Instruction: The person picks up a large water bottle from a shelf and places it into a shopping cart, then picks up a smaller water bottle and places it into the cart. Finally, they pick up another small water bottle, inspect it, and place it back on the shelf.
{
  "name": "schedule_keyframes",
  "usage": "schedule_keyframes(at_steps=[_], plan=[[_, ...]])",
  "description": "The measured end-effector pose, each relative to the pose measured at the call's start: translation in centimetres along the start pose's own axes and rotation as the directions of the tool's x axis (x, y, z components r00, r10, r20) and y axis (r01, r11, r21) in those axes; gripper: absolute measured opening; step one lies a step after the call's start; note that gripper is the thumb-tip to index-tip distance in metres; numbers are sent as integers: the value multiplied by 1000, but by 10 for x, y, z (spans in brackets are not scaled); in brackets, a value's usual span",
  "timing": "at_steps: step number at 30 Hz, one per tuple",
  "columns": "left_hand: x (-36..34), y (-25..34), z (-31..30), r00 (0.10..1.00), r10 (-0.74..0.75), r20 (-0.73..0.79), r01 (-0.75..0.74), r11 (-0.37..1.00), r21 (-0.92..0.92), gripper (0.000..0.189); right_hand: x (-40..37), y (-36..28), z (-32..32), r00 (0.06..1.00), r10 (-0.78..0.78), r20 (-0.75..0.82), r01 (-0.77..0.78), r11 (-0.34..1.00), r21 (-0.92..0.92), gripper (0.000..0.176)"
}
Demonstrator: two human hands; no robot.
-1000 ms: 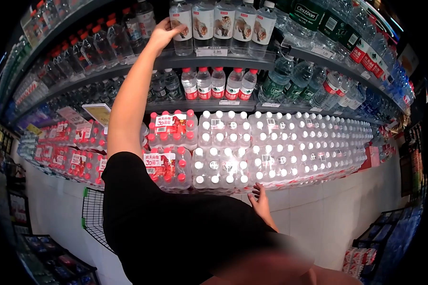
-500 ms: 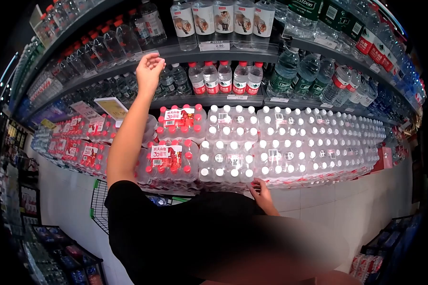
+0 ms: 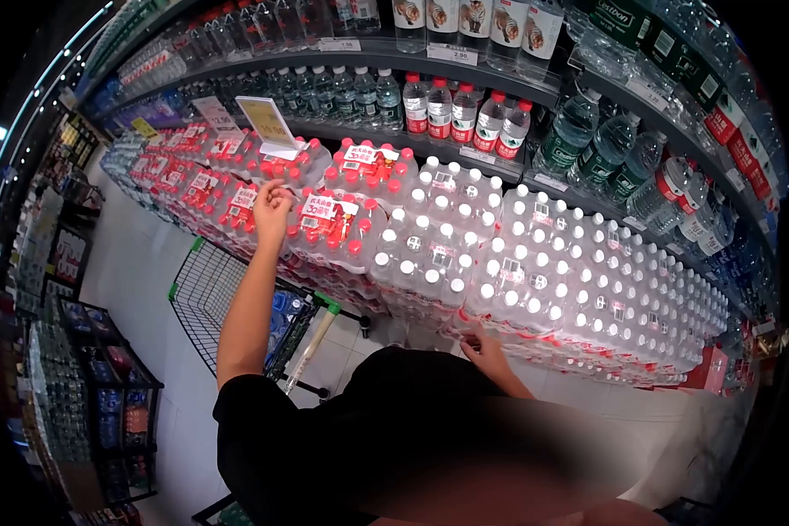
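My left hand is held out over the shrink-wrapped packs of red-capped bottles, its fingers loosely bent and apart with nothing in them. Just right of it in this view lies a red-capped pack with a red and white printed label. Lower down, my right hand hangs near the front side of the white-capped packs, fingers apart and empty. A yellow and white price sign stands on the red-capped packs beyond my left hand.
A wire shopping cart with green corners stands below my left arm, a blue-wrapped pack inside. Shelves behind the stacks carry red-capped bottles and large green-labelled bottles. A black rack stands at lower left.
My left hand has come down from the upper shelf height to over the red-capped packs. The view has turned left, showing more of the cart. My right hand stays low.
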State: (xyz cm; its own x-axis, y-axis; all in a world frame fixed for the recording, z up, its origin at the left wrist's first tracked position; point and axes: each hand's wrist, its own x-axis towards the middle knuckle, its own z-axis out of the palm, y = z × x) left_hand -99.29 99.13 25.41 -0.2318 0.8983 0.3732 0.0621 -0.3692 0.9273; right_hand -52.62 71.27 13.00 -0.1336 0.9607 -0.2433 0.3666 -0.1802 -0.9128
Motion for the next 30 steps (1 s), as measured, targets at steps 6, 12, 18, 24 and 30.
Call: schedule_keyframes(at_steps=[6,12,18,24,30], plan=[[-145,16,-114,928,-328,-174,361,907,217,26,-1,16,9,953,-86,290,129,983,-133,34],[-306,30,-204,891,-145,-429,442,487,753,37,9,-3,37,786,-192,588,423,861,-284,36],[-457,-63,-207,915,-53,-400,385,-185,904,54,4,-12,61,687,-182,704,588,709,-391,39],[-428,-25,-179,693,-418,-587,614,-85,785,66,-5,8,79,765,-142,629,461,802,-380,42],[-425,-26,-192,585,-657,-475,632,1,775,75,-19,-4,126,745,-106,659,479,772,-418,40]])
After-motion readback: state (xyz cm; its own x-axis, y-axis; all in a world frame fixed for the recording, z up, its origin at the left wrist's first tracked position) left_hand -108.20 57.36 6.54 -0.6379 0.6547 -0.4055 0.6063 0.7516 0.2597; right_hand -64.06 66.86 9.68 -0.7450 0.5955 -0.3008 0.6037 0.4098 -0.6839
